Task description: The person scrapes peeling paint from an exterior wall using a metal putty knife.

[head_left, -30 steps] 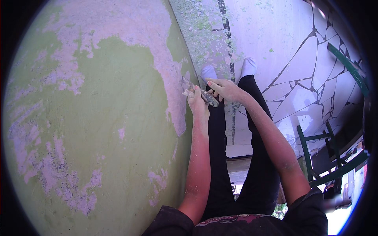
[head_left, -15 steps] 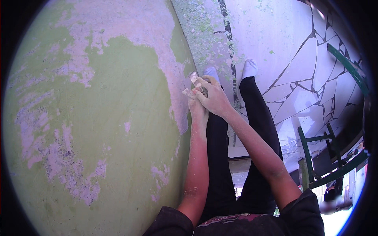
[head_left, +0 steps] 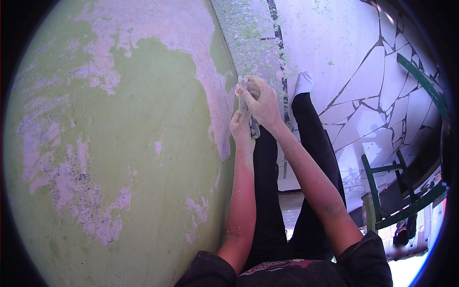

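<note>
Both my hands are closed round a dust-covered scraper [head_left: 256, 129], whose rounded grey handle end shows below my fingers. My left hand [head_left: 241, 125] grips it from below. My right hand [head_left: 263, 103] wraps its upper part, fingers curled and thumb pressed on the pale end. The fingers hide most of the tool's shape. Just left of my hands stands a wall [head_left: 158, 105] of green paint with bare pinkish-white patches. I cannot tell whether the scraper's tip touches it. Pale dust coats both hands and forearms.
Green paint flakes [head_left: 246, 33] litter the floor along the wall's base. A white-socked foot [head_left: 304, 82] rests on pale floor with dark irregular joints [head_left: 356, 79]. To the right is a green-framed piece of furniture [head_left: 377, 191], with another green bar [head_left: 420, 81] farther off.
Both hands have shifted, the right one up and slightly right. The scraper has turned more upright, and its handle end now shows below the hands. The left-hand sock is now hidden.
</note>
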The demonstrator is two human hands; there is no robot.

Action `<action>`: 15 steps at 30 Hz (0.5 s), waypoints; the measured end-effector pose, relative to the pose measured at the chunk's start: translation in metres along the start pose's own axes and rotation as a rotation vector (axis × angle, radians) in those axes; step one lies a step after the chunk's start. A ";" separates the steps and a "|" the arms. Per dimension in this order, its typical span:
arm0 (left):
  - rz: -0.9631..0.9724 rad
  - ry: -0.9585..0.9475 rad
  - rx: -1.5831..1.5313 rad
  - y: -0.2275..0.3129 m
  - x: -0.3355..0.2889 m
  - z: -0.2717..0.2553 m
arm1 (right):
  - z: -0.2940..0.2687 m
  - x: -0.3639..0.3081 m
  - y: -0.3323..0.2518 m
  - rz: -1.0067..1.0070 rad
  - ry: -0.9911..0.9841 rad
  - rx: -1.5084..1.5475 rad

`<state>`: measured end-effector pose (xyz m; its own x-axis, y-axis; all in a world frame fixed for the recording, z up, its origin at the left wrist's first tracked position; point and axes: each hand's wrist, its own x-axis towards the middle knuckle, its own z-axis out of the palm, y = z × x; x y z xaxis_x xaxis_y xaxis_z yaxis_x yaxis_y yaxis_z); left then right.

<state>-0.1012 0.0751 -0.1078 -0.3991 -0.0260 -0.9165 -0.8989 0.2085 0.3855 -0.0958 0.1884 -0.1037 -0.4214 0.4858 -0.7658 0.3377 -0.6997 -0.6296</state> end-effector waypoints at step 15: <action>-0.237 0.005 -0.181 0.019 0.000 -0.032 | -0.001 0.007 0.076 -0.027 0.018 -0.484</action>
<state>-0.1239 0.0475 -0.0973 -0.1743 -0.0583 -0.9830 -0.9847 0.0184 0.1735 -0.0725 0.1387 -0.1571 -0.4221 0.5124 -0.7478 0.6813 -0.3649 -0.6346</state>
